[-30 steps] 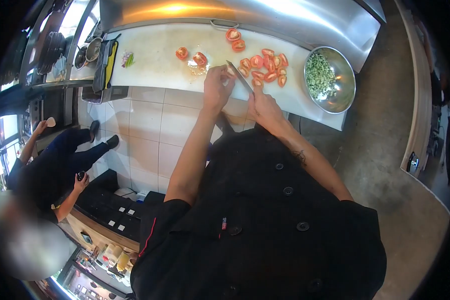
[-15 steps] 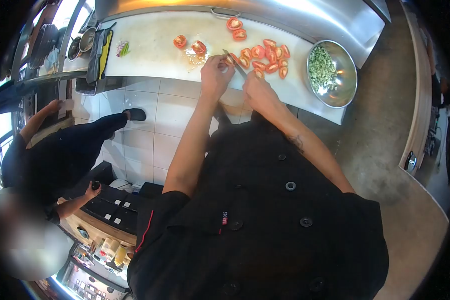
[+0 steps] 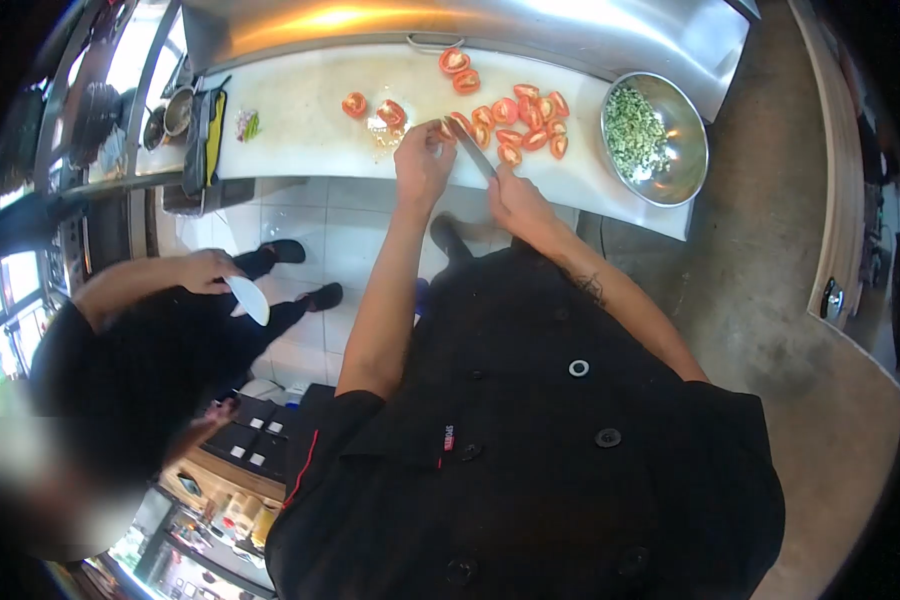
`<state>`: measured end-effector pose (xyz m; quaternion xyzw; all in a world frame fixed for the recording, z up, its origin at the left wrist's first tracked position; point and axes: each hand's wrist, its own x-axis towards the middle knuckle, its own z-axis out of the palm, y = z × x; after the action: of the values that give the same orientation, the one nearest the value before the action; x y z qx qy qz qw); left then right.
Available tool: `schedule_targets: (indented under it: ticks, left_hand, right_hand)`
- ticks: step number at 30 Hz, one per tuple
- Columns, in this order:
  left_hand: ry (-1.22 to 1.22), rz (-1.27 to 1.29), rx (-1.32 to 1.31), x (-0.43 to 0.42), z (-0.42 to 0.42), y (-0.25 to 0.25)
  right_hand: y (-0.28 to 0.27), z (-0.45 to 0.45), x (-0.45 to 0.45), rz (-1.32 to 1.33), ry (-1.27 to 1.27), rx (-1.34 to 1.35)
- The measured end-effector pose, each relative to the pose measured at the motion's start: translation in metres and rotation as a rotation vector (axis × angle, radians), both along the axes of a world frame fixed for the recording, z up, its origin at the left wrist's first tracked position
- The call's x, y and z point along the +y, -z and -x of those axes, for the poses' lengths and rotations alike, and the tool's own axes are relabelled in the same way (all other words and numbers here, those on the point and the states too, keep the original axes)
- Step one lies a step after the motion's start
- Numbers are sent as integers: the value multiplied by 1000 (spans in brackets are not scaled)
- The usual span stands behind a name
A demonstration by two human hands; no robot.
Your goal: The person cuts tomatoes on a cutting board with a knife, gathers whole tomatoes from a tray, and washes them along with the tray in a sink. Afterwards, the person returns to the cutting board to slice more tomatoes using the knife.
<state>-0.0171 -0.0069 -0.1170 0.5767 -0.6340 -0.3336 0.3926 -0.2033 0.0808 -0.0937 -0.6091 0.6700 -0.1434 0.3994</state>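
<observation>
My right hand (image 3: 520,200) is closed around the handle of a knife (image 3: 478,157). Its blade points up and left, against a cut tomato piece (image 3: 448,129). That piece is pinched in the fingers of my left hand (image 3: 424,168), which partly hide it. Just right of the blade, several tomato wedges (image 3: 534,141) lie in a loose cluster on a long white cutting board (image 3: 300,120). Two tomato halves (image 3: 391,113) sit to the left, beside a wet patch with seeds. Two more tomato halves (image 3: 455,62) are at the back edge.
A steel bowl (image 3: 687,150) of diced green vegetable (image 3: 634,128) stands at the board's right end. Small chopped bits (image 3: 246,125) and a yellow-and-black item (image 3: 213,140) are at the left. Behind me on the left, another person (image 3: 140,370) holds a white object (image 3: 249,300).
The knife blade has shifted slightly at the tomato piece between my hands. The other person has moved closer, bringing the white object forward. My view has tilted a little.
</observation>
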Motion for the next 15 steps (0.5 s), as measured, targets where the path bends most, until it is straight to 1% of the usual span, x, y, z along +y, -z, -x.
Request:
schedule_targets:
  ticks: [1, 2, 4, 5, 6, 7, 9, 10, 12, 13, 15]
  left_hand:
    - [20, -55, -4, -4, -2, -1]
    - [41, -49, -14, -13, -7, -3]
    - [55, 156, -325, -38, -15, -7]
    - [54, 102, -266, -54, -11, -25]
    - [85, 152, -284, -74, -5, -33]
    - [113, 199, -302, -96, 1, -34]
    - [376, 258, -418, -134, 12, -45]
    - [381, 256, -419, -147, 19, -41]
    - [607, 326, -791, -172, 35, -34]
    - [673, 361, -852, -180, 40, -30]
    - [681, 365, -910, -186, 43, -23]
  right_hand:
    - [-5, -1, 0, 9, 19, -10]
    - [-17, -3, 5, -3, 30, -9]
    - [-40, -1, 15, -12, 59, -10]
    - [-51, 2, 22, 12, 8, 7]
    - [-55, 5, 24, 36, -51, 25]
    - [-52, 4, 26, 33, -50, 24]
    - [-35, -2, 30, 13, -114, 44]
    - [-22, -7, 30, 10, -110, 41]
    - [2, -15, 23, 21, -116, -4]
    - [1, -19, 18, 18, -108, -8]
    - [-2, -25, 7, 27, -13, -84]
